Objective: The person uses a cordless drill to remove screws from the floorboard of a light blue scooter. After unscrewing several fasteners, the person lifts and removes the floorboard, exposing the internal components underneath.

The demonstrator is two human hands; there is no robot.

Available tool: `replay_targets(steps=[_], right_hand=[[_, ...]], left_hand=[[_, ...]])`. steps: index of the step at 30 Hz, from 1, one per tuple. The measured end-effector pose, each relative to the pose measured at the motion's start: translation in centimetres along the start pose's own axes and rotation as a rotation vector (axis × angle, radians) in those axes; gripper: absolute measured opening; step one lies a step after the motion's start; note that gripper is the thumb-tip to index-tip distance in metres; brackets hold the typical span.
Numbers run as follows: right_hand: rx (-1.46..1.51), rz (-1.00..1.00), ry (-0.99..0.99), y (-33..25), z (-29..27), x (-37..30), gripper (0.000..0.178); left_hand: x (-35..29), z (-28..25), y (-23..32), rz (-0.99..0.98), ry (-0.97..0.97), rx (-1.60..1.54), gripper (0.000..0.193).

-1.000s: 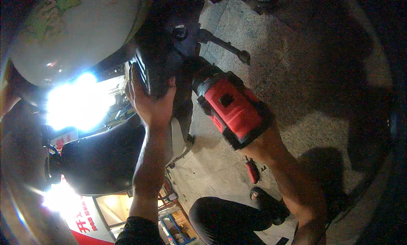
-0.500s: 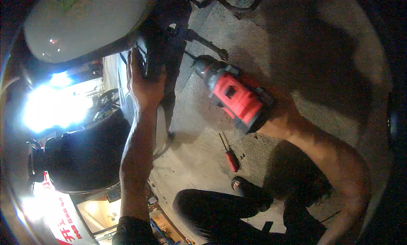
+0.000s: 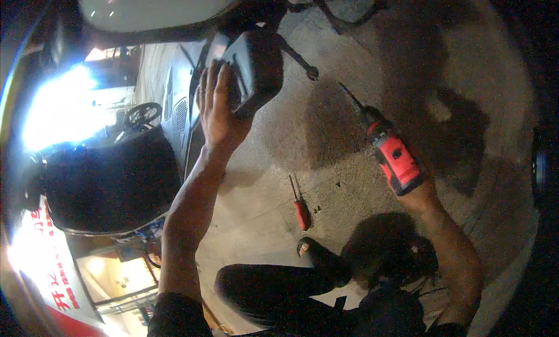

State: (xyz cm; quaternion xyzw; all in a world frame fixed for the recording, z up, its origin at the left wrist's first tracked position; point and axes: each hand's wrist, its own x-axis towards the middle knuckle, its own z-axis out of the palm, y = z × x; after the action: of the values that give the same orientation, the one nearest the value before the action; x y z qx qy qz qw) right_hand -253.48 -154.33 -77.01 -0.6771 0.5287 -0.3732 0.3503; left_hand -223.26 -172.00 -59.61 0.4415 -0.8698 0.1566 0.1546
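My right hand (image 3: 420, 196) is wrapped round a red and black power drill (image 3: 399, 161). Its long thin bit points up and left, with the tip in the air apart from the vehicle. My left hand (image 3: 226, 115) lies with fingers stretched against a black boxy part (image 3: 262, 72) low on the vehicle; its thumb is hidden. Above that part is a glossy pale body panel (image 3: 157, 8). A dark metal arm (image 3: 300, 63) with a rounded end juts out beside the black part.
A red-handled screwdriver (image 3: 301, 213) lies on the concrete floor (image 3: 262, 214), with a few small dark pieces (image 3: 317, 209) near it. At left are a large black rounded seat-like shape (image 3: 113, 185) and a bright light (image 3: 61, 110). My bent knee (image 3: 250, 287) is below.
The drill has swung right, away from the vehicle, its bit leaving the spot by the black part. My left hand stays at that part, whose face now shows more.
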Motion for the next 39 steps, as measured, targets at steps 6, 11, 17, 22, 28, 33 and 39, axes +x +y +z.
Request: replay_targets(steps=[6,11,17,22,28,33,39], right_hand=[[0.176,0.219,-0.047,0.3,-0.9,-0.9,0.039],[-0.244,0.196,-0.117,1.5,-2.7,-1.9,0.074],[-0.717,0.042,-0.332,4.4,-1.5,-1.5,0.087],[-0.852,0.045,-0.468,7.4,-0.9,-2.4,0.091],[-0.780,0.219,-0.686,2.8,-1.5,-0.4,0.092],[-0.577,0.151,-0.474,-3.7,-3.9,3.6,0.068],[0.041,0.082,-0.166,-20.0,1.6,16.2,0.042]], left_hand=[[0.0,-0.5,2.8,0.005,-0.030,-0.153,0.087],[-5.2,4.8,7.0,-0.013,-0.142,-0.189,0.083],[-12.5,12.4,9.8,-0.264,-0.396,-0.250,0.079],[-10.9,12.3,11.0,-0.289,-0.495,-0.239,0.069],[-13.8,11.6,11.0,-0.410,-0.350,-0.202,0.078],[-16.3,11.6,10.3,-0.554,-0.162,-0.286,0.082],[-15.9,10.5,7.0,-0.581,-0.667,-0.324,0.085]])
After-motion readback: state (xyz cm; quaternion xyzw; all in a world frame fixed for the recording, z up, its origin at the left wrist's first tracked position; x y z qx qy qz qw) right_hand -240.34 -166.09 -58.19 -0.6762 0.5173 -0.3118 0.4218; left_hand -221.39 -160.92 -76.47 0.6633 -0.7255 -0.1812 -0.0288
